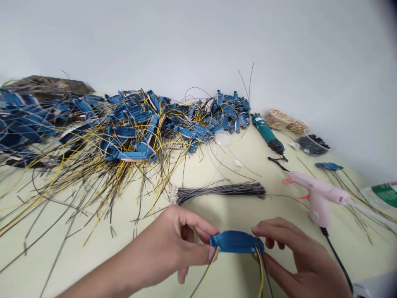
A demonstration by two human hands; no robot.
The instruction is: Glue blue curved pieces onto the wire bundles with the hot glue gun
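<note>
Between both hands, above the table, is a curved blue plastic housing. Yellow and black wires hang from its two ends. My left hand pinches the left end between thumb and fingers. At the right end, my right hand holds it with its index finger above and its thumb below, partly hidden behind the wires. Just beyond the hands lies a bundle of dark wires, tied with a band.
A large pile of blue housings with wires covers the back left. To the right are a pink glue gun, a teal electric screwdriver, tubs of small parts, a tub of black pieces and another blue housing.
</note>
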